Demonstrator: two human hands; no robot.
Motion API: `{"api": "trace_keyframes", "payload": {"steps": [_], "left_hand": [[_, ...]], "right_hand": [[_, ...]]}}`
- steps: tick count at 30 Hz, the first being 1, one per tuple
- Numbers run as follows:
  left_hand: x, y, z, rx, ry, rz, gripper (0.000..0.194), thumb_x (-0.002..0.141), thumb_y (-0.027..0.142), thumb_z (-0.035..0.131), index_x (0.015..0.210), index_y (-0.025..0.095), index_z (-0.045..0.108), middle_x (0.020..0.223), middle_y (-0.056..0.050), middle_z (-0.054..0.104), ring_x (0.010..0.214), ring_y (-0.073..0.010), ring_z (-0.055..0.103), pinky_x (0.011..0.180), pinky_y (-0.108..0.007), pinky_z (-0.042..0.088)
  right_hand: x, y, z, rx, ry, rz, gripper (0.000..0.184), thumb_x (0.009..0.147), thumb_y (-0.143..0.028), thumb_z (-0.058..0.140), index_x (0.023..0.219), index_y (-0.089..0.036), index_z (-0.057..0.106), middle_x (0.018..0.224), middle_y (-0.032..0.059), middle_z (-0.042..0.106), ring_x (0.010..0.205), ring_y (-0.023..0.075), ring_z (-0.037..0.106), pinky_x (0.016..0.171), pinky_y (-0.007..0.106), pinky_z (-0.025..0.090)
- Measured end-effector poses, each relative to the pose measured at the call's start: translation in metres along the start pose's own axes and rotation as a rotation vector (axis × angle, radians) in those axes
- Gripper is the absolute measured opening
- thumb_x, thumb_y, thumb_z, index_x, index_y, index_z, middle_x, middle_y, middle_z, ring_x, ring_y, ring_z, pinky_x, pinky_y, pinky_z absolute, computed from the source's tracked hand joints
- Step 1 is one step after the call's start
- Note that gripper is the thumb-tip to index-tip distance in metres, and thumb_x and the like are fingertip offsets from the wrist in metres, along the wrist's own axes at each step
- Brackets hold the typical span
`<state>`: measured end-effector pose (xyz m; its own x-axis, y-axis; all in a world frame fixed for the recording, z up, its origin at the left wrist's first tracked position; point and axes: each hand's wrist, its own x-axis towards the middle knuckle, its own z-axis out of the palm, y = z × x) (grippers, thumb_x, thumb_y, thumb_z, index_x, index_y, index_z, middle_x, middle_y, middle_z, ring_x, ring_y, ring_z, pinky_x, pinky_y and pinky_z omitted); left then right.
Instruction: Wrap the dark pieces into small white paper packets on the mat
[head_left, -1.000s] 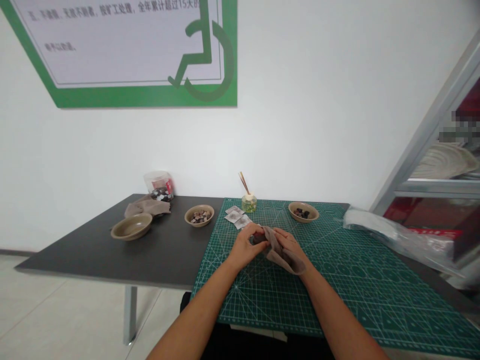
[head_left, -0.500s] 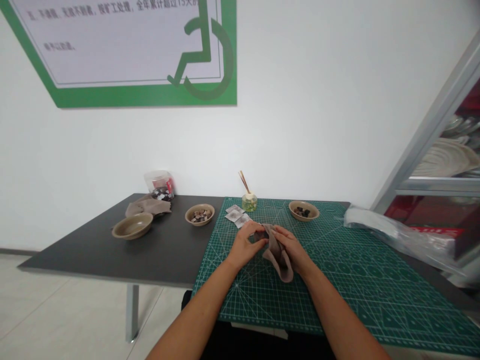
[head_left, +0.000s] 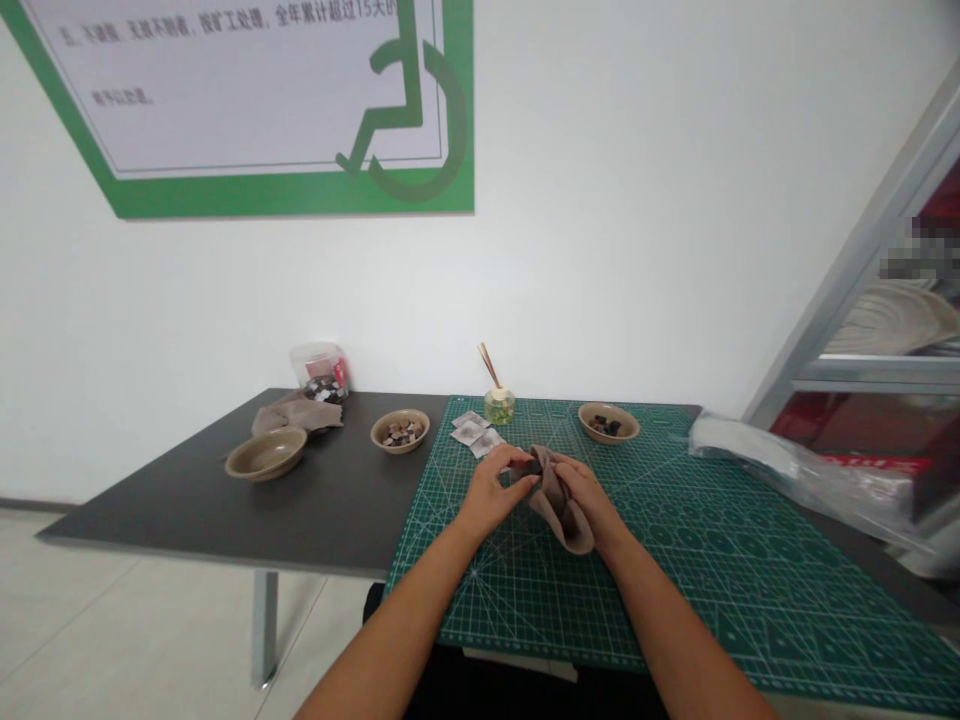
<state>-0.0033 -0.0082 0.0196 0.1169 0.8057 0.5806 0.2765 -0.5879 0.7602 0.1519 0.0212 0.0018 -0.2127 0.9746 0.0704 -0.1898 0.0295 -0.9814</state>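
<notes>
Over the green cutting mat [head_left: 675,540], both of my hands meet in front of me. Between the thumb and fingers of my left hand [head_left: 491,490] is a small dark piece [head_left: 532,467]; its exact kind does not show. My right hand [head_left: 589,500] is closed around a grey-brown cloth [head_left: 559,500], which presses against the piece and hangs in a loose fold below the fingers. Just beyond my left hand lie several small printed packets [head_left: 472,430].
A bowl of dark pieces [head_left: 609,424] and a reed diffuser [head_left: 499,404] stand toward the back. Leftward are a bowl of brownish pieces [head_left: 400,431], an empty bowl [head_left: 266,453], a crumpled cloth [head_left: 296,411] and a clear jar [head_left: 321,372]. Plastic wrapping [head_left: 795,475] lies right.
The cloth has shifted slightly in my right hand, its hanging fold swinging right and opening into a rounder loop. My left hand keeps its pinch in nearly the same place.
</notes>
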Motion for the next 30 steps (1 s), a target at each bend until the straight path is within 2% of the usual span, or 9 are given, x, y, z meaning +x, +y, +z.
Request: {"api": "trace_keyframes", "payload": {"steps": [4, 9, 16, 21, 26, 30], "left_hand": [[0.000, -0.002, 0.000, 0.096, 0.035, 0.014, 0.013, 0.073, 0.014, 0.062, 0.085, 0.017, 0.060, 0.082, -0.002, 0.057, 0.081, -0.0164, 0.053, 0.077, -0.030, 0.043], [-0.001, -0.004, 0.000, 0.201, -0.003, 0.117, 0.015, 0.071, 0.008, 0.056, 0.082, 0.018, 0.058, 0.082, -0.002, 0.055, 0.083, -0.0174, 0.051, 0.078, -0.031, 0.042], [-0.001, -0.001, 0.003, 0.118, -0.040, 0.066, 0.017, 0.067, 0.006, 0.056, 0.079, 0.017, 0.054, 0.079, -0.001, 0.052, 0.078, -0.0157, 0.049, 0.073, -0.028, 0.042], [-0.001, -0.001, 0.002, 0.052, -0.048, 0.057, 0.018, 0.067, 0.007, 0.058, 0.082, 0.017, 0.055, 0.081, 0.000, 0.053, 0.078, -0.0147, 0.050, 0.072, -0.026, 0.042], [-0.001, 0.000, 0.001, -0.020, -0.012, 0.001, 0.017, 0.071, 0.011, 0.057, 0.087, 0.016, 0.054, 0.090, -0.003, 0.057, 0.083, -0.0152, 0.054, 0.078, -0.029, 0.044], [-0.002, -0.001, 0.000, 0.036, 0.026, -0.053, 0.019, 0.069, 0.009, 0.057, 0.087, 0.016, 0.054, 0.084, -0.002, 0.058, 0.080, -0.0150, 0.055, 0.077, -0.029, 0.044]], "right_hand": [[-0.003, -0.005, 0.003, 0.005, 0.027, 0.003, 0.036, 0.065, -0.045, 0.065, 0.089, -0.019, 0.069, 0.083, 0.0063, 0.071, 0.084, 0.0242, 0.063, 0.075, 0.034, 0.050], [-0.012, -0.010, 0.012, -0.062, -0.087, -0.045, 0.041, 0.066, -0.047, 0.067, 0.097, -0.020, 0.066, 0.097, 0.0057, 0.069, 0.093, 0.0229, 0.062, 0.086, 0.036, 0.047], [-0.009, -0.007, 0.011, -0.007, -0.125, -0.008, 0.043, 0.066, -0.050, 0.066, 0.096, -0.020, 0.067, 0.095, 0.0058, 0.070, 0.095, 0.0242, 0.062, 0.094, 0.040, 0.042], [-0.005, -0.003, 0.009, -0.035, -0.104, -0.021, 0.048, 0.066, -0.055, 0.064, 0.098, -0.019, 0.068, 0.094, 0.0073, 0.070, 0.096, 0.0258, 0.062, 0.091, 0.040, 0.044], [-0.007, -0.005, 0.009, -0.088, -0.013, -0.042, 0.048, 0.069, -0.057, 0.060, 0.098, -0.020, 0.068, 0.093, 0.0071, 0.071, 0.096, 0.0261, 0.062, 0.089, 0.040, 0.046], [-0.008, -0.006, 0.008, -0.093, 0.028, -0.060, 0.045, 0.070, -0.058, 0.058, 0.094, -0.021, 0.070, 0.095, 0.0066, 0.071, 0.101, 0.0251, 0.060, 0.094, 0.039, 0.042]]}}
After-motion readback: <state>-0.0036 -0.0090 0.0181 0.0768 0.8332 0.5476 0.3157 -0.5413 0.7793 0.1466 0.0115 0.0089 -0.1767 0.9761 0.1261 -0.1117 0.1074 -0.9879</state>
